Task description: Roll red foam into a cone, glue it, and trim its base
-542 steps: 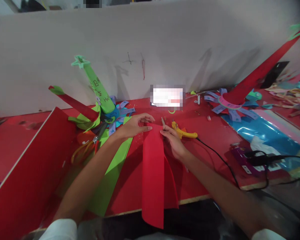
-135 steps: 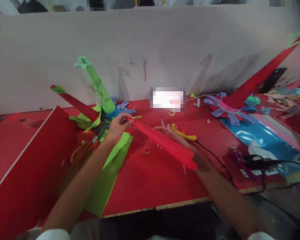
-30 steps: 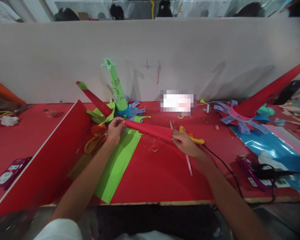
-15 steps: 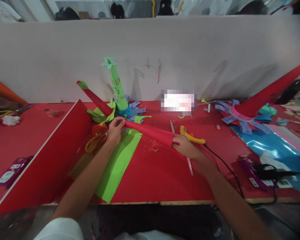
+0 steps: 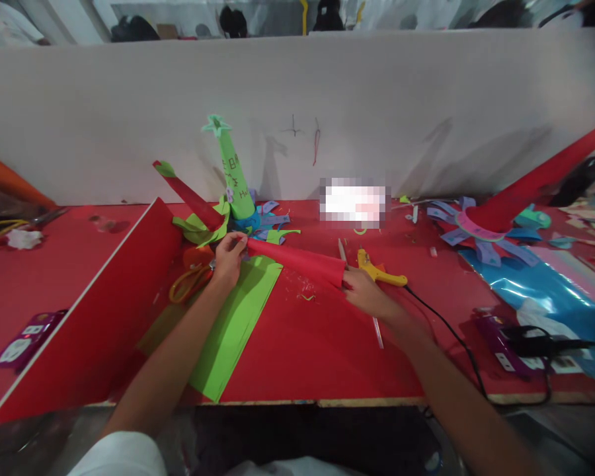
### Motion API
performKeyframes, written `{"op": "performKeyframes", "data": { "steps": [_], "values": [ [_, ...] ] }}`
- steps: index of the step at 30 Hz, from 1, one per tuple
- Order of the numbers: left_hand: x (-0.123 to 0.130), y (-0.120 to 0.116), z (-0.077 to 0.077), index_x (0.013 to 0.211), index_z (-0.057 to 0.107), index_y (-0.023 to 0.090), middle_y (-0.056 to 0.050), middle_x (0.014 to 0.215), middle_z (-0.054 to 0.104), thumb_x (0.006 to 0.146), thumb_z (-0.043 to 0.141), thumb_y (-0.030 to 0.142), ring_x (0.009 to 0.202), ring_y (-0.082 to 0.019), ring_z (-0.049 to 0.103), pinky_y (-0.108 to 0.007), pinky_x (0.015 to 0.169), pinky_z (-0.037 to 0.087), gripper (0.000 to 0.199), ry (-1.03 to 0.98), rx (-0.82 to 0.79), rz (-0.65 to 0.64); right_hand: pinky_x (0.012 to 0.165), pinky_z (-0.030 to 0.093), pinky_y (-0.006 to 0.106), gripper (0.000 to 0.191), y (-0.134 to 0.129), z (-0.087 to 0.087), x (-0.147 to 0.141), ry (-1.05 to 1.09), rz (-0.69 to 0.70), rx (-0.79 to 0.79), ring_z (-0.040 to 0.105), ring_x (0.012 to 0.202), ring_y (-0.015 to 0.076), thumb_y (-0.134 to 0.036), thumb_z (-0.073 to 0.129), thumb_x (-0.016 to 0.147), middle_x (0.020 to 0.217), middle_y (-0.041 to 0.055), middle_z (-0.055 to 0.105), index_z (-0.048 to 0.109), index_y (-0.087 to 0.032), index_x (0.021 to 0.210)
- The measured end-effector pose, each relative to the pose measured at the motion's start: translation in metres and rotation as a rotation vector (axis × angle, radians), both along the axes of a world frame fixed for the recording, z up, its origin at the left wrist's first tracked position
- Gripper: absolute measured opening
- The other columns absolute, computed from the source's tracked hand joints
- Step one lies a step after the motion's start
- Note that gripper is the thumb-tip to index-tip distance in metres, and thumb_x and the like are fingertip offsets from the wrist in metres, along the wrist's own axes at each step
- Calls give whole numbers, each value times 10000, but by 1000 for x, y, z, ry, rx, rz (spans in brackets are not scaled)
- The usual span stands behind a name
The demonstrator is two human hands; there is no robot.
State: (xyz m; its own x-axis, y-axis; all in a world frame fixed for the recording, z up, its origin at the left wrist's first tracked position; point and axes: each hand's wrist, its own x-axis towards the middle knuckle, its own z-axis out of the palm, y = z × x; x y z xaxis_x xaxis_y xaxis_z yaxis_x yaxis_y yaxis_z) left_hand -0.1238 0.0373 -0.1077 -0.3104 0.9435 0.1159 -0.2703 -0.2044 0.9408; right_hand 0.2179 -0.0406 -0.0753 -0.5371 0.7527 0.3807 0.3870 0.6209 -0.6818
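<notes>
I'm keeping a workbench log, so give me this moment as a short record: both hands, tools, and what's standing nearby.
Left hand: pinching the narrow end of the red cone
Right hand: fingers at the cone's wide end
Tools: yellow glue gun beyond the right hand; orange-handled scissors left of the green sheets
Standing behind: star-topped green cone

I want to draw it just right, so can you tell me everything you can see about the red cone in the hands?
The red cone looks like a plain, smooth sheet, maybe paper or foam, rolled into a long, slim shape. One end is narrow and the other is wider. It lies almost sideways above the red table. The left hand pinches the narrow end, and the right hand touches the wide end, with some fingertips hidden. I can't tell whether it's glued.
</notes>
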Motion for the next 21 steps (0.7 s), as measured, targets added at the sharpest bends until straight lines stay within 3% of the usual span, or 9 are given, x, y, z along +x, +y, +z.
{"op": "performKeyframes", "data": {
  "steps": [6,13,21],
  "values": [
    [0,-1,1,833,698,197,-9,850,614,654,898,335,740,-118,561,-213,628,469,302,-20,5,-3,1002,554,418,377,-1,1,-5,-75,86,-91,722,1089,286,-32,488,811,1073,96,783,790,-214,945],
    [0,-1,1,839,696,198,-11,856,621,665,891,336,747,-131,578,-244,658,500,295,-15,16,-10,1068,547,464,296,-3,3,-6,-140,34,-96,711,1164,298,-188,534,959,1175,109,776,753,-230,1154],
    [-1,0,0,850,698,196,-6,839,625,666,892,327,714,-123,566,-234,619,486,298,-13,7,-15,1199,464,471,618,-4,-4,-13,-87,196,-98,698,1225,246,13,435,804,1222,54,772,711,-264,1283]
  ]
}}
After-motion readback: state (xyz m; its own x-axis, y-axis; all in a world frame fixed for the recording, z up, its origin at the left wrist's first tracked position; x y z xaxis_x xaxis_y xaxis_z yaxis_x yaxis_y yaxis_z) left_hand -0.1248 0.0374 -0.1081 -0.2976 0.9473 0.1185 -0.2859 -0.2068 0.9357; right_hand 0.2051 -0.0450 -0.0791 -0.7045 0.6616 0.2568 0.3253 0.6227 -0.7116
